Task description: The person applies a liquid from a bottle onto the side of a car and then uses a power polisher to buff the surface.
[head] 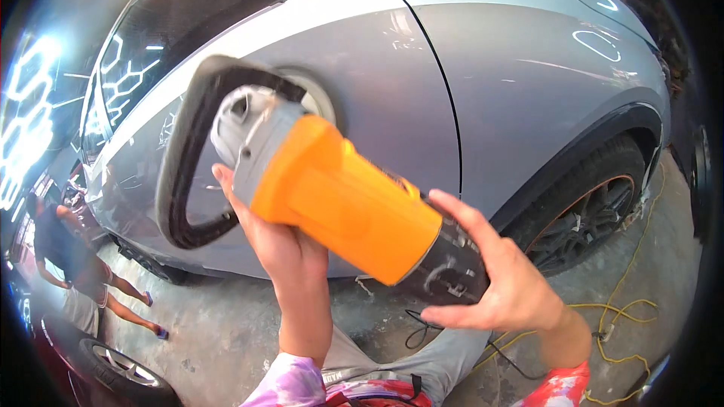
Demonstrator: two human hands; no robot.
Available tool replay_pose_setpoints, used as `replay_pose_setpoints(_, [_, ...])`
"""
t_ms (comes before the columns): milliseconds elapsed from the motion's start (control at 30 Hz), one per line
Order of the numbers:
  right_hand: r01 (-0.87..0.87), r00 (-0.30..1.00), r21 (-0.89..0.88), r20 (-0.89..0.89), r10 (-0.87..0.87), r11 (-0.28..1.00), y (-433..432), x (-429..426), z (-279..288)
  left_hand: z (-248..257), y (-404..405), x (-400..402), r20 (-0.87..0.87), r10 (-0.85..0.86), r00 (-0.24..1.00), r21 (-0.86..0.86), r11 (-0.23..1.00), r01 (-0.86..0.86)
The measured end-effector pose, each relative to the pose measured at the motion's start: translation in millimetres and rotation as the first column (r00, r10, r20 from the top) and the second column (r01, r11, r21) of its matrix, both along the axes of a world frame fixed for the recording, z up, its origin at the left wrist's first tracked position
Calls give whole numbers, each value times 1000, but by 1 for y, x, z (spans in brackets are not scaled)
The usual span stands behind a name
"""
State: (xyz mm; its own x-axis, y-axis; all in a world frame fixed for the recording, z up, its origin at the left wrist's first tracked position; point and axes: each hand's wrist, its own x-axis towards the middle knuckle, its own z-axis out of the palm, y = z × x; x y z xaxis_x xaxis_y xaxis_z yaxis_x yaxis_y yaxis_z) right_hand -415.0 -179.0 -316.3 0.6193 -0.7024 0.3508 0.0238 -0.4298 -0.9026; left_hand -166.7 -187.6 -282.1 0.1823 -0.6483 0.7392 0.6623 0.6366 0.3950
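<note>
An orange and grey electric polisher point(350, 197) spans the middle of the view, tilted with its head up and to the left. My left hand point(288, 237) supports it from below, just behind the grey gear head. The black rear end of the housing sits in my right hand point(503, 282), fingers on top and thumb beneath. A black loop handle point(176, 180) curves out from the head, held by neither hand. Partly hidden behind the head, a pale round pad point(319, 98) faces the silver-grey car door point(390, 101); whether it touches the panel I cannot tell.
Right of the door seam are the front fender point(531, 79) and a front wheel point(588, 209). A yellow cord point(622, 294) and a black cable point(418, 330) lie on the concrete floor. At left, a person point(73, 248) stands near a dark red car point(56, 345).
</note>
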Motion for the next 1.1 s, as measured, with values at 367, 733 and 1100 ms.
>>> replay_pose_setpoints(367, [92, 994, -91, 59, -87, 992, 1, -3, -6, 7, -1, -18, -3, 158, 987, 167, 974, -155])
replay_pose_setpoints(733, [163, 978, -111, 151, -146, 980, -3, -24, -6, 27, -17, -52, 19, 158, 987, 206, 966, -159])
replay_pose_setpoints(1100, [189, 933, 22, 308, -186, 982, -6, -25, -18, 43, -31, -68, 56, 187, 981, 205, 959, -195])
